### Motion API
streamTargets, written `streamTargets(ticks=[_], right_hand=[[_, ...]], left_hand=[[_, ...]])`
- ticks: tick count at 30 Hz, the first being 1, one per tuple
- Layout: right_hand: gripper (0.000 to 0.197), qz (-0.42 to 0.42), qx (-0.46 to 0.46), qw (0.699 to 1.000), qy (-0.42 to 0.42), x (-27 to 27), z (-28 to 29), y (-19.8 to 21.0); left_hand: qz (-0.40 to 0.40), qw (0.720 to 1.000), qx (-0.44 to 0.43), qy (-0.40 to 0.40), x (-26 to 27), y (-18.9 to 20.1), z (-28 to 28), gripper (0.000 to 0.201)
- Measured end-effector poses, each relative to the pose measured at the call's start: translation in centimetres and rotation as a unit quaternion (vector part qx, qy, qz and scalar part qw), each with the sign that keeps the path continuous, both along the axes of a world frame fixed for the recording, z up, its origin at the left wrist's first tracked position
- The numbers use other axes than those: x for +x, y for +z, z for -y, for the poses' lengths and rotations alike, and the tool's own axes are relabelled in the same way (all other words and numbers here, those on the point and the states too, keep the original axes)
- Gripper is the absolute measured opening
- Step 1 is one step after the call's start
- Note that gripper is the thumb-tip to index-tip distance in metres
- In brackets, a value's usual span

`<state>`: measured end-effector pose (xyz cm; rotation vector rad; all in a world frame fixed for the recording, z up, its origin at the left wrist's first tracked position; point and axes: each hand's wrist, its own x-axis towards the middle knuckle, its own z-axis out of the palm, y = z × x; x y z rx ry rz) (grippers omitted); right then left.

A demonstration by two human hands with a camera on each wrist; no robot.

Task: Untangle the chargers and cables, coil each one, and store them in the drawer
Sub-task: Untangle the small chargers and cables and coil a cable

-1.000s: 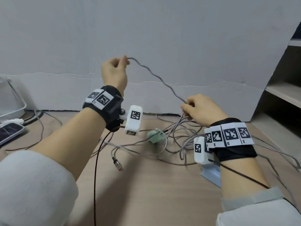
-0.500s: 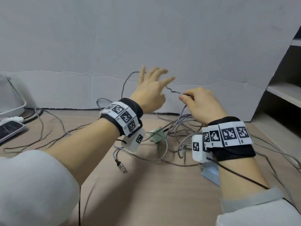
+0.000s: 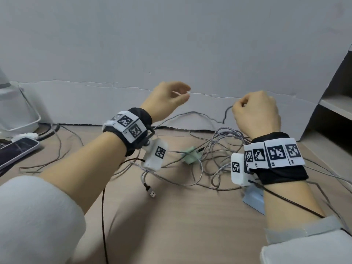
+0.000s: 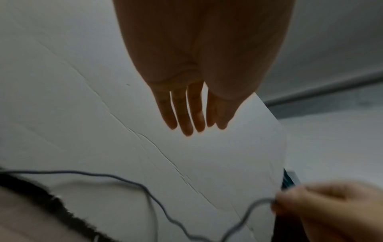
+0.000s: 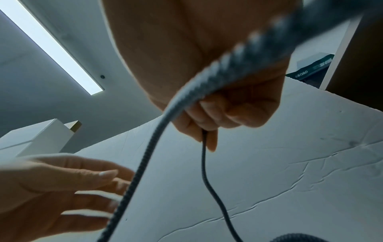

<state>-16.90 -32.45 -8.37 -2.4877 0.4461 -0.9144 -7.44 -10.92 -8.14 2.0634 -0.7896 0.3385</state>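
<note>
Head view, from the left edge: a white appliance [image 3: 18, 109] stands against the grey wall, and a phone [image 3: 16, 152] lies face up on the wooden table [image 3: 190, 225] just in front of it, with thin wires trailing past toward the middle. Next comes the left hand [image 3: 167, 100], raised above the table with its fingers [image 4: 184, 113] straight and slightly spread — it holds nothing, and the left wrist view shows the same flat, empty palm against the wall. Below and to the right of that wrist, the tangle of cables [image 3: 213, 159] lies spread across the table's middle, grey braided loops crossing one another around a small pale green charger [image 3: 190, 156]. A USB plug [image 3: 151, 193] on a braided lead points toward the near edge, just left of the tangle. Further right, the right hand [image 3: 256, 113] is lifted above the heap with its fingers curled tight — thumb and fingertips pinch a dark grey cable [image 3: 226, 114] that drops from the fist, runs left along the foot of the wall and joins the wires behind the left wrist. The right wrist view shows that cable [image 5: 205, 163] leaving the pinch downward, and a second, blurred stretch of braided cord crossing close to the lens. Under the right wrist a light blue object [image 3: 254, 200] sits on the table, mostly hidden. At the far right stands a shelf unit [image 3: 335, 105]; I cannot see the drawer.
</note>
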Motion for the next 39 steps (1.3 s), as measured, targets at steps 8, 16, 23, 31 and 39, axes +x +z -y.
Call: streamTargets(ticks=[8,16,23,31,39], right_hand=[[0.04,-0.142,-0.06,0.988,-0.009,-0.8,-5.7,0.5],[0.031,-0.213,-0.106,0.94,0.244,2.7,-16.8,0.4],[0.046,-0.301,-0.134,0.878,0.347,6.0,-20.7,-3.8],[0.044,-0.215,-0.151,0.889,0.375,7.7,-20.3,-4.1],[0.019,-0.118,-0.263,0.934,0.212,7.5,-14.4,0.3]], left_hand=[[-0.193,0.959,0.145,0.148,0.2,-2.0,-11.3,0.018],[-0.251,0.872,0.371,0.2,-1.8,-5.2,-14.2,0.05],[-0.241,0.846,0.426,0.209,-0.9,-7.2,-14.5,0.038],[-0.411,0.91,0.005,-0.051,-1.9,-5.1,-16.8,0.023],[-0.283,0.938,-0.149,-0.13,-1.6,-3.4,-16.0,0.02]])
